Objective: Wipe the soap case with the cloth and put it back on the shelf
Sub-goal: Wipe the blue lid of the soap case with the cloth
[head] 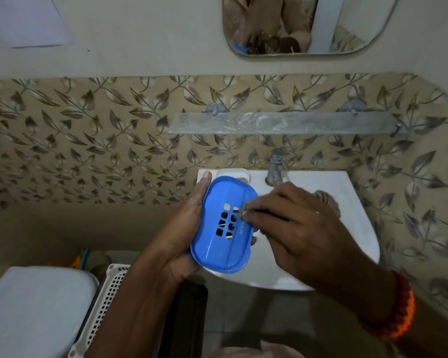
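Observation:
My left hand (pixel 184 228) grips a blue plastic soap case (pixel 217 244) from its left side, holding it tilted over the white sink (pixel 360 228). The case has several square drain holes in its middle. My right hand (pixel 295 228) is over the case's right half, fingers curled round a brownish cloth (pixel 326 200) that shows past my knuckles and at my fingertips near the holes. The glass shelf (pixel 282 122) on the wall above the tap carries nothing.
A metal tap (pixel 274 166) stands at the sink's back. A white object (pixel 233 173) lies on the sink rim behind the case. A mirror (pixel 295 24) hangs above. A white toilet lid (pixel 36 306) and a white perforated basket (pixel 106 301) are lower left.

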